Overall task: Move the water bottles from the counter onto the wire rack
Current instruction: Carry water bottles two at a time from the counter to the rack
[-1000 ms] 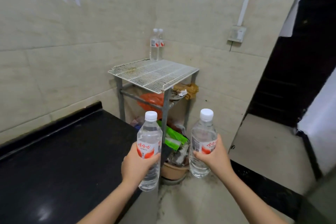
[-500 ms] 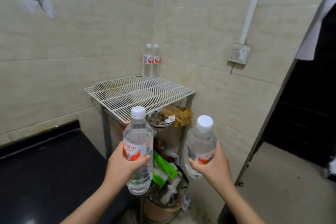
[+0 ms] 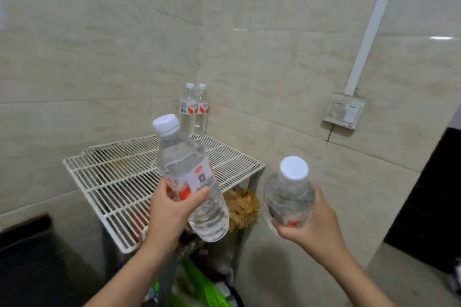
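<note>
My left hand [image 3: 169, 214] grips a clear water bottle [image 3: 184, 169] with a white cap and a red-and-white label, tilted left above the front part of the white wire rack [image 3: 112, 182]. My right hand [image 3: 316, 227] holds a second water bottle [image 3: 290, 194] to the right of the rack, its cap tipped toward me. Two more bottles [image 3: 194, 109] stand upright side by side at the rack's far corner against the tiled wall.
The black counter [image 3: 27, 264] lies at the lower left beside the rack. Under the rack sit a brown clump [image 3: 243, 207] and green packaging [image 3: 199, 281]. A wall switch [image 3: 344, 113] with a white conduit hangs at the right, and a dark doorway [image 3: 434, 207] opens further right.
Both hands have carried their bottles up and closer to the rack. The left bottle has tilted and now hangs over the rack's top. The view has moved nearer to the rack.
</note>
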Demonstrator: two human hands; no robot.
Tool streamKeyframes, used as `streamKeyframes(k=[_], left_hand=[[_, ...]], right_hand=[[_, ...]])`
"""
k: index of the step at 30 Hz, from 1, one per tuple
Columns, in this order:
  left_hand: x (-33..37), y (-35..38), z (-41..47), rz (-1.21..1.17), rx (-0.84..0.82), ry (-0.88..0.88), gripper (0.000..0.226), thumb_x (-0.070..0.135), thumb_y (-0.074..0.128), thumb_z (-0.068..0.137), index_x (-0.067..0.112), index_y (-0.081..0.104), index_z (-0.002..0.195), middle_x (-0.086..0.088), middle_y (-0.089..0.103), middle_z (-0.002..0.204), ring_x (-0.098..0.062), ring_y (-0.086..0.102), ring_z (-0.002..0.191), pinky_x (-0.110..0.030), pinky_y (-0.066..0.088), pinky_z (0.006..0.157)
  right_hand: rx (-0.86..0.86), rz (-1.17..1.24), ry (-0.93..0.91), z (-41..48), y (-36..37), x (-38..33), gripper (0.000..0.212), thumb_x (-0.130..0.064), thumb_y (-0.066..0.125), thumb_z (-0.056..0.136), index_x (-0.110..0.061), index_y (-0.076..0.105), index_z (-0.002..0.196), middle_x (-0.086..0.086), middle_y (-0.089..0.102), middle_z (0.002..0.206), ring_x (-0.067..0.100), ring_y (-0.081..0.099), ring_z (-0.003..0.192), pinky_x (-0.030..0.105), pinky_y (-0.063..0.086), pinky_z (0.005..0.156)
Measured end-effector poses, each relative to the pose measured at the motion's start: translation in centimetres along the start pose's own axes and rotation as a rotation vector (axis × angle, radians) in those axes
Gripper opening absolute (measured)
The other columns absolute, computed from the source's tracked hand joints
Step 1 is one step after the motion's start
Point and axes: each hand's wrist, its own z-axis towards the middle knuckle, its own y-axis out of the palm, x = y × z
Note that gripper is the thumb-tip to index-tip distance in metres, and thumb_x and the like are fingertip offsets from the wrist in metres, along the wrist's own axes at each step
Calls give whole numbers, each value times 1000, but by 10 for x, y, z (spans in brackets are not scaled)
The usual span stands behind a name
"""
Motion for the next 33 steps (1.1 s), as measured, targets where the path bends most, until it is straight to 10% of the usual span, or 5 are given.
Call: streamKeyframes(k=[13,21,33], left_hand=[[-18,-70,110,116,312,68,61,39,77,44,28,60,101,2,71,96,-13,69,87,-30,51,76],[-27,-83,124,224,593,95,33,6,71,67,28,60,88,18,73,80,-1,68,74,-23,53,65],[-44,-19,162,355,839,87,36,10,71,65,23,57,96,-3,67,97,-19,64,88,-27,46,68]], right_hand=[[19,309,31,145,102,30,69,-14,86,53,-39,39,97,-15,53,96,13,54,96,28,41,84],[-114,457,-19,243,184,38,79,-10,84,58,-21,40,122,-7,47,109,13,48,102,32,42,91],[-168,508,110,398,287,92,82,-13,83,59,-9,39,128,17,55,126,34,56,111,43,46,93]])
